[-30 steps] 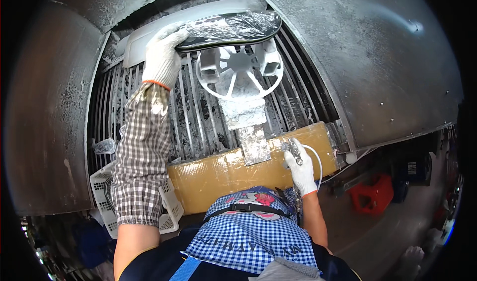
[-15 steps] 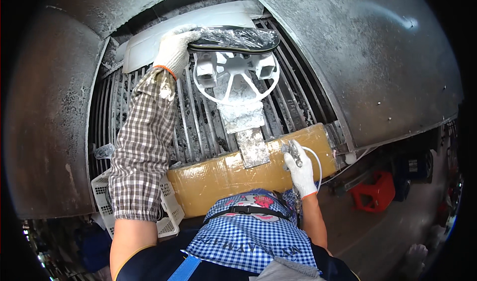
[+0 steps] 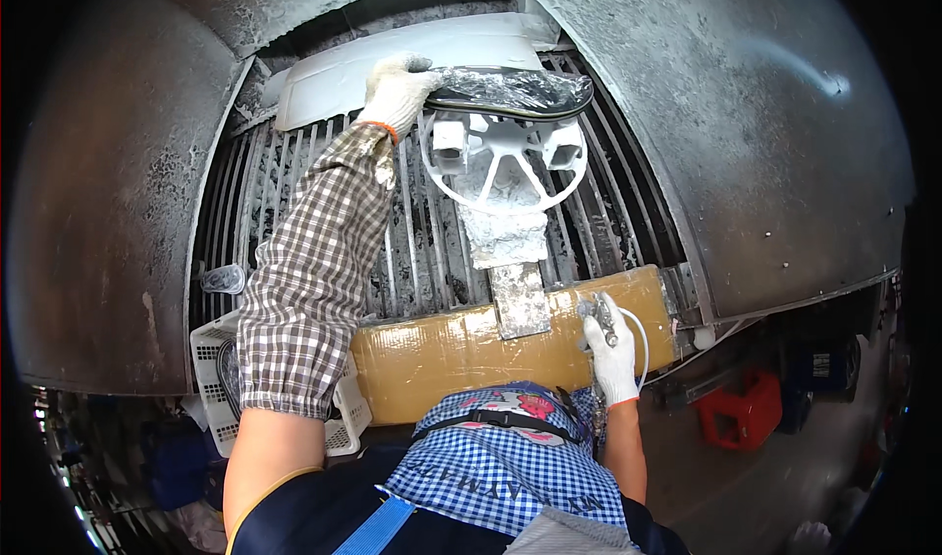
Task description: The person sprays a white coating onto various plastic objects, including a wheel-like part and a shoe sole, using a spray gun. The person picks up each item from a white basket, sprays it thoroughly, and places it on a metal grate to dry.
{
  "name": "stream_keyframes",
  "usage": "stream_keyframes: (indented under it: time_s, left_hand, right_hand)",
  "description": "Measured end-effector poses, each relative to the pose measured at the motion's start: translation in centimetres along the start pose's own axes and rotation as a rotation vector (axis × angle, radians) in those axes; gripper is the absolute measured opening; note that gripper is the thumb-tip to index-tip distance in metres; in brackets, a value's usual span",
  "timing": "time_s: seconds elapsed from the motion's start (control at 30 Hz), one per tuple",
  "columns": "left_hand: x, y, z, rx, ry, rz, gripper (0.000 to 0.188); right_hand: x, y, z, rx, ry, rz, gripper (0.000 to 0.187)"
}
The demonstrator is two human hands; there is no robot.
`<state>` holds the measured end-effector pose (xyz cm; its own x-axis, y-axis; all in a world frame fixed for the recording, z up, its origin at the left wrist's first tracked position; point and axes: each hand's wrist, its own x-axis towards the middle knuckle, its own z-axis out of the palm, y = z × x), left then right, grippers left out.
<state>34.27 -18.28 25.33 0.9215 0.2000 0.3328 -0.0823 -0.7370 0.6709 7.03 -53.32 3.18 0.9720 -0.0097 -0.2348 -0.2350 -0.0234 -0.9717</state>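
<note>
Black panel [image 3: 515, 94] has shifted rightward over white wheel [image 3: 506, 141]; my left grip [image 3: 400, 96] clasps it, best kept level; right grip [image 3: 614, 364] holds metal tool [image 3: 601, 319].

From my remote post I saw a long, glossy black piece [image 3: 510, 92] crosswise over the far rim of a white spoked wheel [image 3: 504, 141], well apart from the metal spray gun [image 3: 603, 317].

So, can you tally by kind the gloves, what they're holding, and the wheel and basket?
White gloves: 2 (left glove, right glove)
Black board: 1
Metal hand tool: 1
White spoked wheel: 1
White basket: 1
Total: 6
</note>
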Motion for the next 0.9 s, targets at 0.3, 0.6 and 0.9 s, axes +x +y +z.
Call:
stream_keyframes:
  time_s: [0.3,0.6,0.9]
  left_hand:
    - [-1.2,-3.0,-0.1,-0.102,0.085,0.044,0.049]
    - [-16.2,-8.6,4.3,-1.066,0.101,-0.626,0.045]
    - [-20.2,-6.2,8.8,-1.539,-0.350,-0.524,0.033]
  right_hand:
    - [-0.2,0.4,0.2,0.022,-0.007,-0.018,0.062]
    - [-0.1,-1.1,0.3,0.011,0.030,-0.140,0.059]
    - [1.5,-11.6,2.8,0.208,-0.144,-0.304,0.058]
